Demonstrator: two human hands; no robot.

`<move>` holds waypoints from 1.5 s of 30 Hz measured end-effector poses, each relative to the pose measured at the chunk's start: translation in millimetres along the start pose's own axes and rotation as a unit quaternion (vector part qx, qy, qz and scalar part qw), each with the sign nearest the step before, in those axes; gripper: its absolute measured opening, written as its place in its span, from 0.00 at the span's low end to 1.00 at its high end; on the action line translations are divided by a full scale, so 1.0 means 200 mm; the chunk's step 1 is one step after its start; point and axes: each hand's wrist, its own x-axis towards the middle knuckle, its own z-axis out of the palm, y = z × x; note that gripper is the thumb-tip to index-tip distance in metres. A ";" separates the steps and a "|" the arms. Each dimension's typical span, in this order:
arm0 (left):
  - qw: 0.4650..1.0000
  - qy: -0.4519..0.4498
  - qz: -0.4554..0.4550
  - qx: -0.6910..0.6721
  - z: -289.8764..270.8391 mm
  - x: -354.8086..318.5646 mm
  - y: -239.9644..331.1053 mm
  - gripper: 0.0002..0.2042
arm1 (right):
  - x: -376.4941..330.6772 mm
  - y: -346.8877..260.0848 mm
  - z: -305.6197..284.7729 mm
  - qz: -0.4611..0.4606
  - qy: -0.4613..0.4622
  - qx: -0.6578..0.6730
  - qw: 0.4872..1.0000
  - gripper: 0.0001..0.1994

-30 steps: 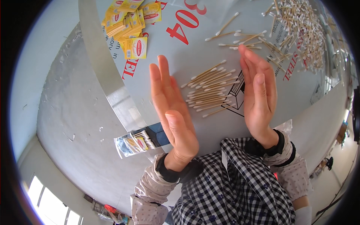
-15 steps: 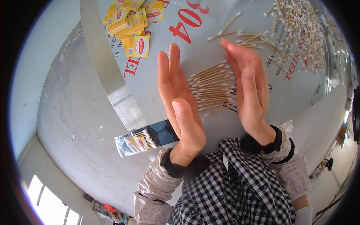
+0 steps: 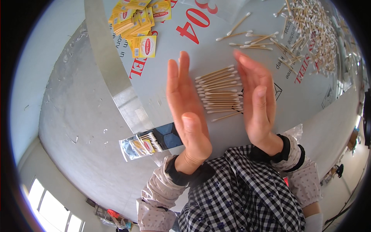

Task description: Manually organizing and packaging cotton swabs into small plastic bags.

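A row of cotton swabs (image 3: pixel 219 94) with wooden sticks and white tips lies side by side on the grey sheet between my two hands. My left hand (image 3: pixel 189 108) stands on edge at the swabs' left ends, fingers stretched and thumb apart. On the opposite side, my right hand (image 3: pixel 259 96) is held the same way, palm facing the right tips, a little blurred. Neither hand grips anything. Whether the palms touch the tips I cannot tell. The lowest swab lies slightly askew from the others.
Yellow printed cards (image 3: pixel 143 46) are piled at the far left. A large heap of loose swabs (image 3: pixel 311 36) lies at the far right, with several strays (image 3: pixel 251 42) beside it. A clear packet of swabs (image 3: pixel 141 146) lies at the near left by a dark blue patterned strip (image 3: pixel 169 135).
Both hands have come slightly nearer to me, with fingertips lower in the picture. The swabs between them lie a little more evenly. The view has shifted slightly.
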 end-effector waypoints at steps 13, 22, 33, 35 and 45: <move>0.987 -0.045 0.035 0.152 -0.30 -0.19 0.09 0.36 | -0.08 -0.10 -0.20 -0.121 -0.141 -0.196 0.963 0.14; 0.755 -0.253 0.095 0.598 -0.08 -0.16 0.08 0.40 | -0.11 -0.07 -0.17 -0.190 -0.196 -0.418 0.866 0.11; 0.687 -0.222 0.096 0.685 -0.04 -0.15 -0.02 0.54 | -0.13 -0.06 -0.31 -0.110 -0.068 -0.344 0.930 0.16; 0.689 -0.227 0.086 0.683 -0.03 -0.19 -0.01 0.54 | -0.14 -0.07 -0.31 -0.105 -0.065 -0.337 0.933 0.16; 0.815 -0.158 0.079 0.552 -0.03 -0.12 0.02 0.54 | -0.10 -0.05 -0.18 -0.012 -0.003 -0.067 0.998 0.19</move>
